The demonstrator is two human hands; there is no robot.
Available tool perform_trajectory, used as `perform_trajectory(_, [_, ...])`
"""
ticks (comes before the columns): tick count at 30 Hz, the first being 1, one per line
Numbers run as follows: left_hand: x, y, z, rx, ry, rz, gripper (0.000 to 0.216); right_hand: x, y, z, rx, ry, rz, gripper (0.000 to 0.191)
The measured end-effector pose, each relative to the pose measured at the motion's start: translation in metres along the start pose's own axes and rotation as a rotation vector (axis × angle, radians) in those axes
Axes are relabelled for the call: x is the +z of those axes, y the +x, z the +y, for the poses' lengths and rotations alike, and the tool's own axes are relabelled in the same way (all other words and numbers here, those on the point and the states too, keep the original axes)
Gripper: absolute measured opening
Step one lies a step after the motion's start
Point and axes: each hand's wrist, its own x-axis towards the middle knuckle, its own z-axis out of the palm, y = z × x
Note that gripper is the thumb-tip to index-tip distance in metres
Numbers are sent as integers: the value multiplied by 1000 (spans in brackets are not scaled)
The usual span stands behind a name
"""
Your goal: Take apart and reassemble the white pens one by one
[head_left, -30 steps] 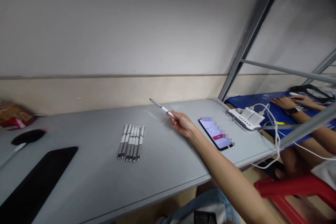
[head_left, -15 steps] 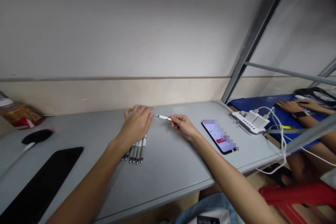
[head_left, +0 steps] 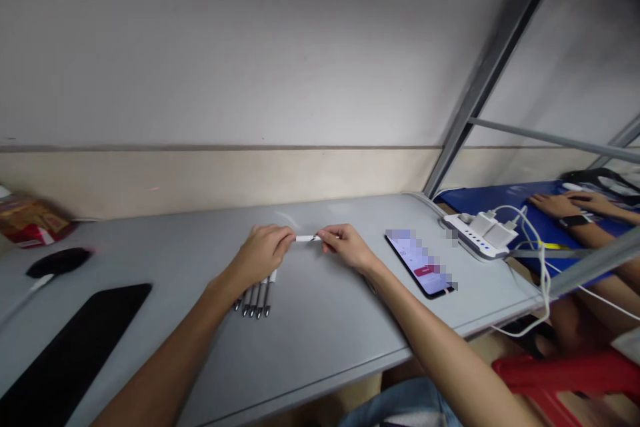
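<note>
A white and silver pen (head_left: 305,238) is held level just above the grey table (head_left: 320,307), gripped at both ends. My left hand (head_left: 263,253) is closed on its left end and my right hand (head_left: 345,247) is closed on its right end. Under my left hand lies a row of several matching pens (head_left: 255,297), partly hidden by the wrist. Only their lower tips show.
A lit phone (head_left: 420,263) lies right of my right hand. A white power strip (head_left: 483,235) with chargers and cables sits at the table's right end. A black mat (head_left: 65,353), a black mouse (head_left: 57,260) and a snack packet (head_left: 30,220) are at the left. Another person's hands (head_left: 565,203) rest on a blue surface at the far right.
My right hand brought the raised pen down towards the table. My left hand came into view and took hold of the pen's other end, then both hands drew slightly nearer.
</note>
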Motion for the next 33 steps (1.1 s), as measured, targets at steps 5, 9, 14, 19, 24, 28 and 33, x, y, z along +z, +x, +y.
perform_trajectory(5, [6, -8, 3, 61, 4, 134, 17, 2, -3, -4, 24, -5, -43, 48])
perform_trajectory(9, [9, -14, 0, 78, 83, 28, 26, 4, -5, -7, 33, -9, -55, 50])
perform_trajectory(14, [9, -15, -2, 129, 107, 51, 29, 2, -7, -7, 147, 71, -107, 48])
perform_trajectory(19, [11, -15, -5, 76, 27, 81, 25, -2, -9, -11, -37, -17, -59, 30])
perform_trajectory(24, [14, -16, -12, 55, 13, 13, 27, -2, -11, -12, -196, -210, -12, 23])
perform_trajectory(28, [10, -15, -6, 128, 126, 52, 29, -5, -9, -8, 114, 100, -192, 37])
perform_trajectory(33, [10, -15, -8, 134, 155, 48, 29, -4, -11, -11, 74, 64, -133, 35])
